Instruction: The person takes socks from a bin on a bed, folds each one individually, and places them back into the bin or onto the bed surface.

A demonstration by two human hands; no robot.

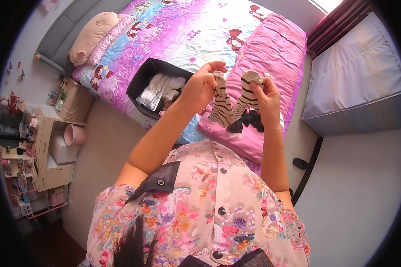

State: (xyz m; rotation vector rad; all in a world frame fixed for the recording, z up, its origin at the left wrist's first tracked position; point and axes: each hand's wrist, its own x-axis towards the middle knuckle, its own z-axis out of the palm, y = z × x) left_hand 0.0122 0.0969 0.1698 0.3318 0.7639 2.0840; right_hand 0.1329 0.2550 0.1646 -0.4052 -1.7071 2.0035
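Note:
A pair of striped socks (222,111), pale with dark bands, hangs between my hands above the bed. My left hand (200,86) pinches one raised end of it. The other raised end is gripped by my right hand (267,96), thumb on the near side. Below and behind the socks, black cloth items (250,121) lie on the folded pink quilt (270,50). Just left of my left hand stands a black fabric box (137,96) holding white cloth items and a clear plastic package (151,97).
The bed has a purple and white printed sheet (173,33), with a pillow (95,35) at the upper left. A vanity with drawers (55,175) and a pink bin (75,134) stand left. A cloth-covered piece of furniture (354,80) stands right.

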